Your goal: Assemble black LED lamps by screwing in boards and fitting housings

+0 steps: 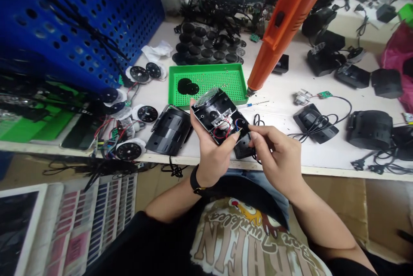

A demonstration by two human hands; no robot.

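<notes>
An opened black device housing [232, 111], with a small motor and red, blue and yellow wires inside, is tilted above the table's front edge. My left hand [214, 151] is wrapped round its left side, the thumb pressed near the wires. My right hand [275, 153] pinches at the housing's lower right corner; whatever small part lies between its fingertips is hidden. Just left of my left hand lies a black ribbed casing [170, 130]. Behind the housing is a green perforated tray [206, 69] holding black discs [188, 87] and scattered tiny screws.
An orange electric screwdriver [277, 26] hangs tip-down behind the tray's right corner. A blue-handled screwdriver [250, 105] lies nearby. A blue perforated crate [106, 13] stands at the left, beside white-and-black wired parts [146, 114]. More casings [369, 130] and cables are at the right.
</notes>
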